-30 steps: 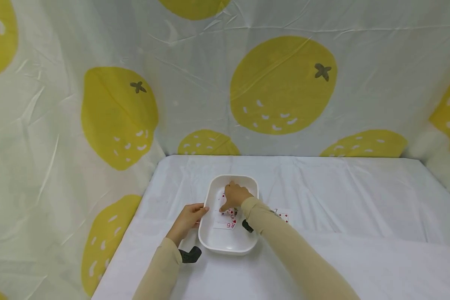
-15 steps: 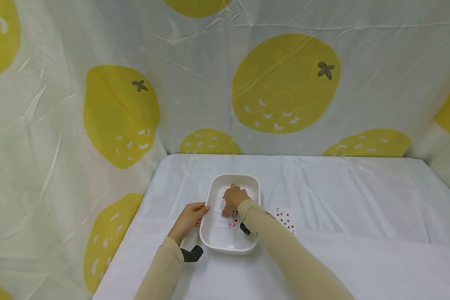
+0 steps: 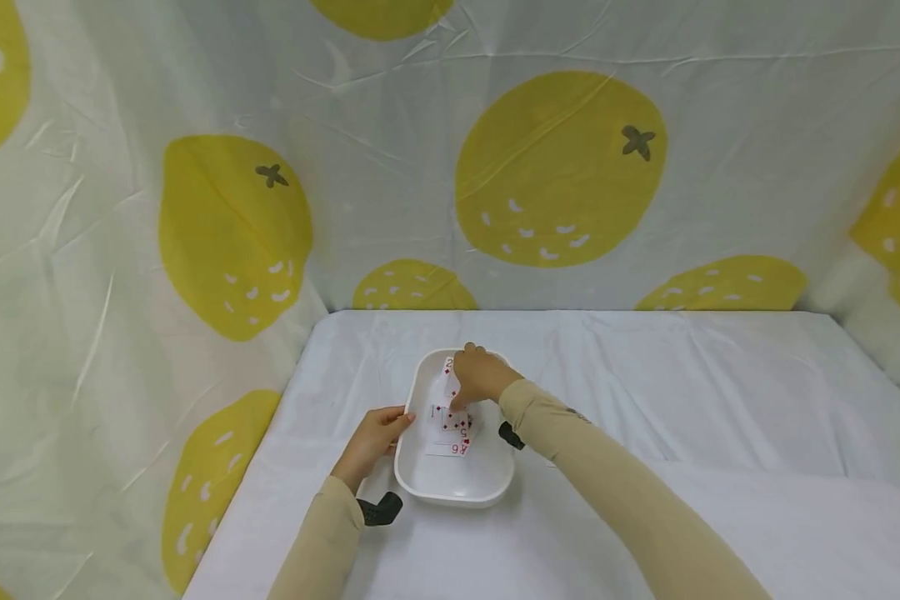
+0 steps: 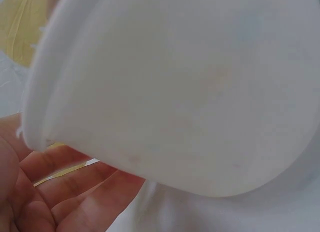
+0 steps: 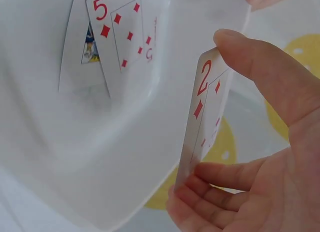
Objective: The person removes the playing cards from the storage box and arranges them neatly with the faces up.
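White plastic tray [image 3: 453, 487] directly under the grip, cards inside it. Right hand [image 3: 483, 375] over the tray's far end, has hold of one playing card, the 2 of diamonds [image 5: 197, 119]: thumb at one short end, fingertips at the other, so hand spread just the card's length, light edge pinch, palm not against it. Card tilted, faces past the thumb side; looks raised off the tray floor, but can't tell how much clearance.

Beyond the thumb, inside the tray: 5 of diamonds [image 5: 125, 42] face up, overlapping a face card [image 5: 72, 55], suit mostly covered. More cards in the same overlapping cluster nearer the body from the grip; ranks too small to call.

Left hand [image 3: 375, 435] to the left of the right-hand grip: thumb over the tray's side rim, fingers outside against the wall, spread in the left wrist view. Has hold of the tray only, no card.

Behind the grip, lemon-print curtain [image 3: 562, 167]; under everything, white tablecloth [image 3: 705, 400].

Step in hand, my read: handling single cards at the tray, this one either coming up or being placed; direction not clear from here. Next move calls for even pressure on both short ends so the card doesn't bow or spring out, fingers clear of the rim, thumb clear of the cluster beside it, left hand steadying the tray
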Demonstrator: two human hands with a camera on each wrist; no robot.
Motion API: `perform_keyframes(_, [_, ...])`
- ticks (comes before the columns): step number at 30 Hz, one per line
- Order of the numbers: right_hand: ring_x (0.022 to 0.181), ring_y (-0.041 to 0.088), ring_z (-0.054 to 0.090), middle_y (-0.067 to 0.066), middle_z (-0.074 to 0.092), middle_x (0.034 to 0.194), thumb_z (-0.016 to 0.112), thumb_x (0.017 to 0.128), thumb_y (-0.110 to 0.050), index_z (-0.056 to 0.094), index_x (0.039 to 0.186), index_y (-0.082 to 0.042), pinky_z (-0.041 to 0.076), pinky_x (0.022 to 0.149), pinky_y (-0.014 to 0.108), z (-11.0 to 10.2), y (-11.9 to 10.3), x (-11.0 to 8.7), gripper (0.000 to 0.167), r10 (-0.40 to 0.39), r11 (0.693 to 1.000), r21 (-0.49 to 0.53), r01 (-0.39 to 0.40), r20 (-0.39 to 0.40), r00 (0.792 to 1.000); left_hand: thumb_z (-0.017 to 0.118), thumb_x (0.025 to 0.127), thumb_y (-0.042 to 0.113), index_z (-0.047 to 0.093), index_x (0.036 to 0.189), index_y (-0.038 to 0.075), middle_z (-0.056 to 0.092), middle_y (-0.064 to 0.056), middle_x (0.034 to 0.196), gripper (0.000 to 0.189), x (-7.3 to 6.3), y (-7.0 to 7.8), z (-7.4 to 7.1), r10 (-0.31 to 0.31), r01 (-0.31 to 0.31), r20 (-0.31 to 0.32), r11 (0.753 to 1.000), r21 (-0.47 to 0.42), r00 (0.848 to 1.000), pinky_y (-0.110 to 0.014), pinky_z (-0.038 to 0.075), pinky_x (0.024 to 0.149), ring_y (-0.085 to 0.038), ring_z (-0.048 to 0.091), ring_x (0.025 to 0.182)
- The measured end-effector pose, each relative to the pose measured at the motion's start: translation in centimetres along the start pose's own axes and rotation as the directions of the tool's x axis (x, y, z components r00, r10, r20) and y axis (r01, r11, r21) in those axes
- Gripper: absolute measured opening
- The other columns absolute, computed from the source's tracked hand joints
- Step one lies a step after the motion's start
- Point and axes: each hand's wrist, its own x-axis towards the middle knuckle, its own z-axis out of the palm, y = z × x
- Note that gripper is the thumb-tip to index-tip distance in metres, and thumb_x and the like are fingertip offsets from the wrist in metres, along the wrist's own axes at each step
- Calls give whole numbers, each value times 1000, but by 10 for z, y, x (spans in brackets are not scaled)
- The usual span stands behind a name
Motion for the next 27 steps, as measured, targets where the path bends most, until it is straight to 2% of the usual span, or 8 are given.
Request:
perform_keyframes(2, [90, 25, 47, 15, 47, 102, 80, 62, -40, 51, 112, 5, 45, 79, 37, -7, 6, -8, 73, -24, 999, -29, 24, -14, 1000, 52, 92, 13, 49, 120, -12, 58, -28, 103, 38, 0, 0, 0, -8, 8, -2, 1000, 4, 1000, -39, 53, 67, -37, 60, 86])
perform_keyframes(7, [87, 25, 45, 14, 45, 99, 81, 61, -39, 48, 113, 8, 45, 75, 36, -15, 30, -30, 77, -53, 998, -35, 51, -57, 997, 54, 91, 16, 51, 120, -9, 60, -23, 102, 38, 8, -13, -3, -29, 29, -16, 1000, -6, 999, -36, 53, 65, -29, 62, 82])
perform_keyframes(10, [88, 26, 46, 16, 45, 101, 81, 61, -39, 46, 115, 9, 46, 76, 37, -16, 46, -44, 80, -52, 998, -38, 49, -70, 996, 56, 90, 19, 54, 120, -6, 61, -20, 101, 39, 14, -23, -5, -39, 39, -40, 999, -10, 998, -34, 53, 64, -26, 62, 79])
perform_keyframes(14, [94, 30, 47, 20, 45, 108, 81, 62, -37, 43, 119, 12, 45, 81, 40, -17, 69, -65, 84, -39, 999, -12, 39, -70, 997, 56, 90, 21, 54, 120, -4, 62, -18, 100, 39, 16, -25, -4, -52, 52, -55, 999, 10, 997, -34, 53, 64, -25, 62, 79])
perform_keyframes(18, [98, 32, 46, 22, 43, 114, 81, 62, -33, 41, 122, 12, 44, 83, 42, -13, 92, -86, 85, -34, 999, 29, 37, -71, 997, 56, 89, 20, 55, 119, -2, 63, -15, 98, 37, 17, -25, -3, -72, 72, -53, 997, 5, 996, -33, 53, 63, -23, 62, 77])
perform_keyframes(22, [99, 31, 46, 23, 41, 117, 80, 64, -32, 40, 122, 11, 43, 83, 41, -4, 117, -106, 83, -47, 998, 40, 50, -67, 997, 57, 89, 21, 56, 119, -2, 63, -15, 98, 37, 18, -25, -2, -71, 71, -51, 997, 5, 996, -33, 53, 63, -22, 62, 77])
perform_keyframes(27, [102, 33, 45, 24, 40, 120, 80, 64, -25, 38, 123, 11, 43, 85, 43, 10, 145, -129, 80, -26, 997, 78, 28, -35, 999, 58, 89, 21, 56, 119, -2, 63, -16, 99, 38, 17, -25, -1, -61, 61, -41, 998, -10, 997, -33, 53, 63, -23, 62, 77])
